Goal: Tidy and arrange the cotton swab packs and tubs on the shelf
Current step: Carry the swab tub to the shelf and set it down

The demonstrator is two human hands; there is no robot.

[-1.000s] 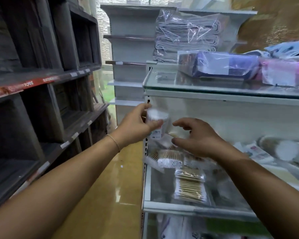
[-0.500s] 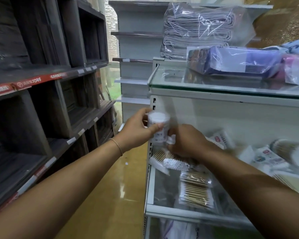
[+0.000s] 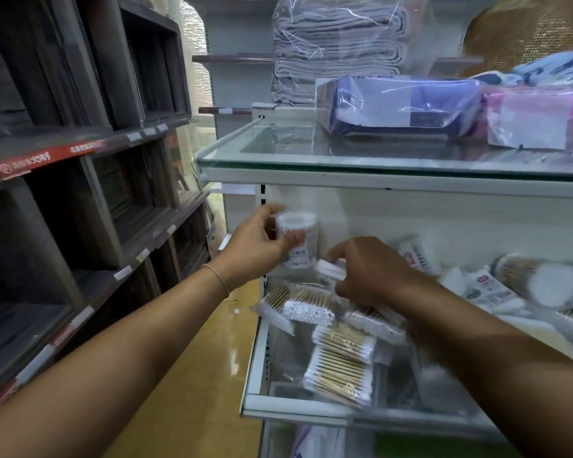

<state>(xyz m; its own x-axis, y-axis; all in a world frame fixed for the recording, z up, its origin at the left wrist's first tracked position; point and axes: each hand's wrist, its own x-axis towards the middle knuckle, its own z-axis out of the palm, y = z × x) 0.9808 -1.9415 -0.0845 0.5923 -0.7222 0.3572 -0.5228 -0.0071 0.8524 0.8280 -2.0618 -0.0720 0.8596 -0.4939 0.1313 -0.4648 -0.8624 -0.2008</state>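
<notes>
My left hand (image 3: 255, 249) grips a small white cotton swab tub (image 3: 300, 241), holding it upright above the left end of the glass shelf (image 3: 298, 406). Just to its right, my right hand (image 3: 368, 271) curls its fingers round a second small white tub (image 3: 329, 270) lying on its side. Flat packs of wooden-stick swabs (image 3: 339, 368) and a pack of white-stick swabs (image 3: 306, 311) lie loose below the hands. More tubs and packs (image 3: 540, 280) lie jumbled at the shelf's right.
A glass upper shelf (image 3: 278, 160) juts out above the hands and carries wrapped purple and pink packs (image 3: 401, 107). Folded grey cloths in plastic (image 3: 338, 47) stand behind. Dark wooden shelving (image 3: 80, 160) lines the left; a yellow floor aisle (image 3: 196, 375) runs between.
My right hand dropped to the shelf and closed round a second small tub. The left hand kept its tub raised. The view shifted closer and slightly left.
</notes>
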